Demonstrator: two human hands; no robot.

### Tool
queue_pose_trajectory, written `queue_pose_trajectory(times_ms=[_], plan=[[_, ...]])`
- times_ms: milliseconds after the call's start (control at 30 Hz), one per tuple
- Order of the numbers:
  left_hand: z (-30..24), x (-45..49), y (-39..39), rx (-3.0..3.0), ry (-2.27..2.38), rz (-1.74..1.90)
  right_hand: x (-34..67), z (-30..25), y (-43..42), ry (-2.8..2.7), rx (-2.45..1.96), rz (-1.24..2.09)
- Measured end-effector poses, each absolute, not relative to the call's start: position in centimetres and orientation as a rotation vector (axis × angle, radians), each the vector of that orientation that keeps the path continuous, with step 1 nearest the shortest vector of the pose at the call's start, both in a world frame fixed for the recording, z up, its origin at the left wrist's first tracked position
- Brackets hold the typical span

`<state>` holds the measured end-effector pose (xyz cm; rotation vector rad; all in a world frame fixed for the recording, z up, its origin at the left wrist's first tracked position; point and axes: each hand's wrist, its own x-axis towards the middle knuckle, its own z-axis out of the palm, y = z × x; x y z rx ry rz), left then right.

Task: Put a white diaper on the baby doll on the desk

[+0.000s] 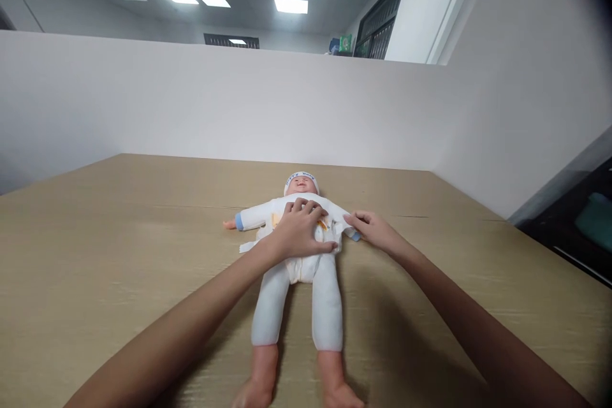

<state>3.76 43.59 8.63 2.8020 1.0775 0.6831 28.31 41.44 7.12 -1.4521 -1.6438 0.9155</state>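
Note:
A baby doll (326, 306) in a white suit with blue cuffs and a white cap lies on its back, feet towards me. Round its hips is a white diaper (302, 273) with orange print on the front. My left hand (302, 229) rests across the doll's belly on the diaper front, fingers and thumb spread. At the doll's right-hand side in view, my right hand (375, 229) pinches a white diaper tab (340, 227) between thumb and fingers, close to the doll's cuff. The other diaper tab (247, 247) sticks out loose on the left.
The doll lies on a wide tan tabletop (143, 255). A low white wall (239, 108) runs along the table's back edge, and another wall rises on the right. A dark opening (574, 223) with a greenish thing in it shows at far right.

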Motion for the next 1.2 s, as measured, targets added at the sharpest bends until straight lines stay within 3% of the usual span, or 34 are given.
queue_pose_trajectory(times_ms=[300, 500, 667, 800, 967, 1200], plan=[[9.1, 3.5, 43.7, 2.618, 1.122, 0.666, 21.1, 7.3, 44.8, -1.798, -1.551, 0.698], [9.5, 2.9, 44.4, 2.527, 1.005, 0.612, 20.8, 6.0, 40.6, -1.853, -1.138, 0.246], [10.6, 1.7, 44.7, 2.344, 0.880, 0.611, 21.4, 4.1, 39.1, -2.045, -0.938, 0.211], [9.1, -0.5, 44.7, 2.133, 0.790, 0.862, 22.1, 2.8, 39.4, -2.119, -0.938, 0.202], [5.1, -6.3, 44.1, 2.232, 0.955, 1.035, 22.7, 2.1, 39.6, -2.174, -0.937, 0.178], [3.6, -10.6, 43.6, 2.445, 1.316, 0.707, 21.9, 3.9, 38.6, -2.134, -0.947, 0.013]])
